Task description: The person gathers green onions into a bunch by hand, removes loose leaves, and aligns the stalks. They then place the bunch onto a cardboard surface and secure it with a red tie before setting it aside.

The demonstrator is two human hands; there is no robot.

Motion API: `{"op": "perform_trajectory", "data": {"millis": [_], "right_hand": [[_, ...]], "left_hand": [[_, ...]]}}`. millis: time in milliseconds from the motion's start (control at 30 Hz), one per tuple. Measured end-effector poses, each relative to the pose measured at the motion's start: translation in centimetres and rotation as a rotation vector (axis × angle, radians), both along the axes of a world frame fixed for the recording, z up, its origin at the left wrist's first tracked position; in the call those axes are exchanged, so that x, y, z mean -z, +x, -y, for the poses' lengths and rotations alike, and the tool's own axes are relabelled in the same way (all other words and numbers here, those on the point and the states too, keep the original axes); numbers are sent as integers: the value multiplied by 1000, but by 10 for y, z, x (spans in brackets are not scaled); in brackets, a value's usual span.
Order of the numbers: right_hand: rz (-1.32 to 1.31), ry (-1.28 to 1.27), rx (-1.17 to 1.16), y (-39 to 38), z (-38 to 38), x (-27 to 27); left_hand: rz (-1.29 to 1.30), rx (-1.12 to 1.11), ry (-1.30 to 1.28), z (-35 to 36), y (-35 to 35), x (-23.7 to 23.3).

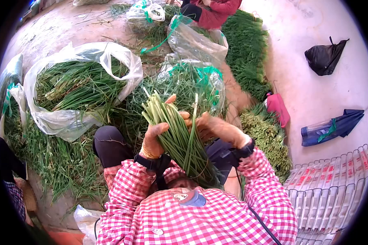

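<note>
Green stalk bundle upright in both hands over the lap, looks like the evening-up step
Left hand clamped round the stalks low down, right hand curled on the far side by one stray stalk; next move calls for a firm base grip so none slip. Count: one bundle, two hands, maybe five clear bags of greens (edges blurry), one black bag, one other person
</note>
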State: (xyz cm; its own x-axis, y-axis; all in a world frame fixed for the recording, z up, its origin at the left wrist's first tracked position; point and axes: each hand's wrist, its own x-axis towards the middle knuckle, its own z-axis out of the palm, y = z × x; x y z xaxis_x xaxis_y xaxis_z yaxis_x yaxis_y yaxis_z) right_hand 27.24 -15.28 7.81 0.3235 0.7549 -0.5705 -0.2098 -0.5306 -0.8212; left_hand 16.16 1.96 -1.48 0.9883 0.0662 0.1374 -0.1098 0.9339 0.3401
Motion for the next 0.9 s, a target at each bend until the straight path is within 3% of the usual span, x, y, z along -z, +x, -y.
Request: {"op": "perform_trajectory", "data": {"millis": [100, 133, 167, 333, 433, 500, 567, 633, 700, 767, 800, 900], "right_hand": [[1223, 99, -572, -14, -3, 1], [1016, -199, -316, -39, -18, -4], [1094, -101, -280, -43, -19, 5], [556, -216, -308, -23, -35, -7], [809, -611, -654, -4, -65, -60], [1000, -347, -732, 31, -80, -91], [1353, 525, -788, 80, -103, -96], [1108, 270, -781, 63, -122, -117], [1041, -387, -694, -1, -164, -134], [1007, -261, -1097, 29, -145, -52], [1121, -308, -1139, 28, -157, -59], [1108, -255, -884, 31, -186, -110]], "left_hand": [[38, -26, 46, -1, 6, -3], [64, 8, 27, -1, 8, -5], [92, 53, 32, -4, 9, -2], [126, 13, -34, -10, 8, -10], [107, 19, 3, -11, 11, -3], [132, 43, 44, -11, 16, -1], [89, 60, 85, -2, 14, -19], [136, 56, 80, 6, 18, -25], [126, 104, 64, 5, 21, -20], [42, 163, 44, 2, 18, -11], [8, 93, 75, 4, 16, -1], [116, 80, 90, 2, 22, -6]]}}
